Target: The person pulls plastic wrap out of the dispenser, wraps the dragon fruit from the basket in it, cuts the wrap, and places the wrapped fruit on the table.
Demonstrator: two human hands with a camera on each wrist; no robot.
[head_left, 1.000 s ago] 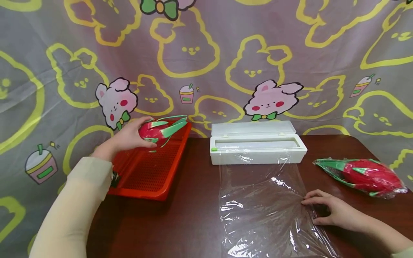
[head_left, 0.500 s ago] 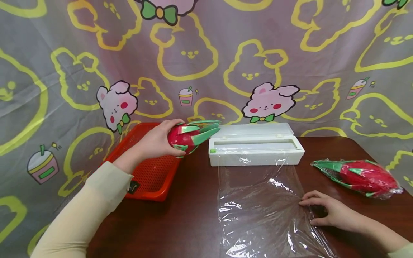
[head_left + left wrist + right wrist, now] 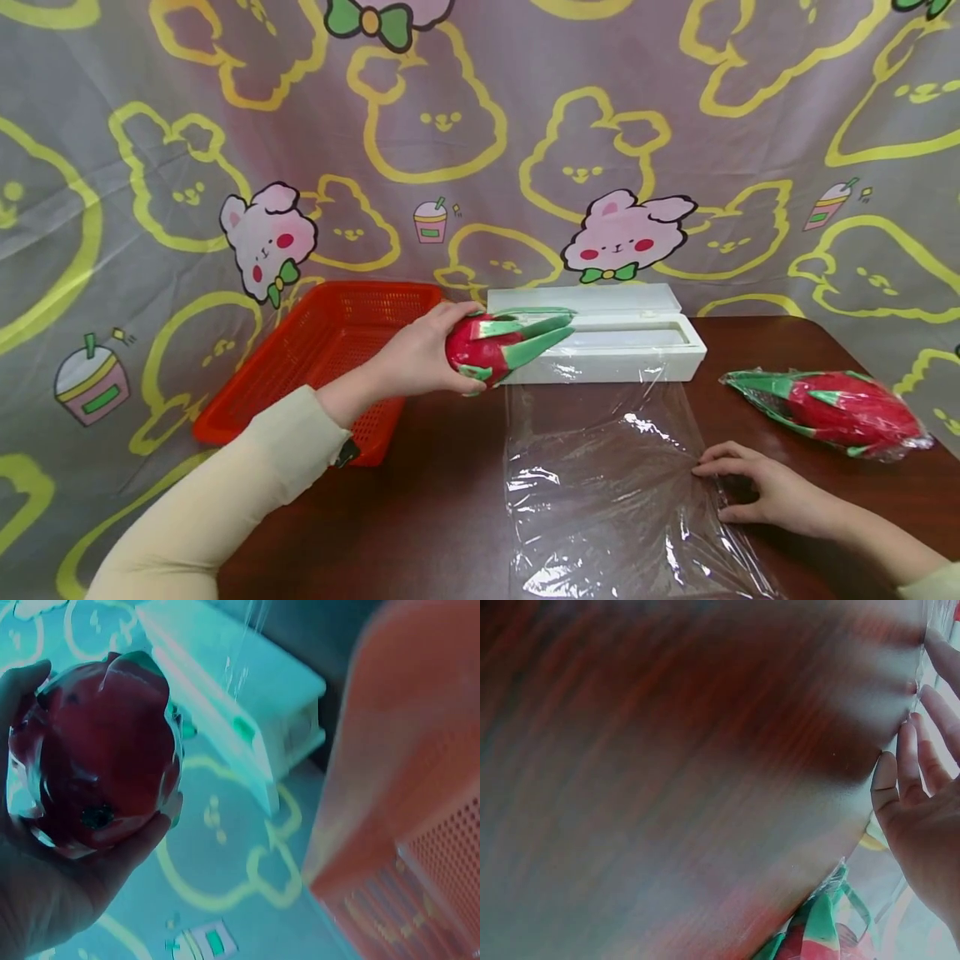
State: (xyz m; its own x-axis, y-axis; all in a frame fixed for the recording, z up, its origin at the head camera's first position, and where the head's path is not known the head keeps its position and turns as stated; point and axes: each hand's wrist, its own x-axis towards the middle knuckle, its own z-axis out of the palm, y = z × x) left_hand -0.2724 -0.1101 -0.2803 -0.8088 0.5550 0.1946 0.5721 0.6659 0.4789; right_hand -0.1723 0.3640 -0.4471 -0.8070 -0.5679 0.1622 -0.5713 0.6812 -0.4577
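Has clear film [image 3: 600, 500] right of red basket [image 3: 307, 354], before white dispenser [image 3: 645, 364]; grips dragon fruit [image 3: 487, 350], aloft at dispenser's left end, with curled fingers of left hand [image 3: 416, 354]; touches film's edge with spread fingers of right hand [image 3: 772, 493]

The right hand [image 3: 928, 817] was seen with its fingers spread and slightly bent, their tips pointed at the tabletop [image 3: 667, 765]. Clear plastic film [image 3: 936, 615] was glimpsed at the farthest fingertips; whether it was pinched or merely touched could not be told. Out from the tips, a broad stretch of dark brown, streaked tabletop was shown, blurred and glossed by pale reflections. Beside the wrist end of the hand, and apart from it, a red fruit [image 3: 819, 930] with green leaves was partly shown, covered in shiny clear wrap [image 3: 840, 870]. Between hand and fruit, pale cloth [image 3: 907, 922] marked with yellow was seen.
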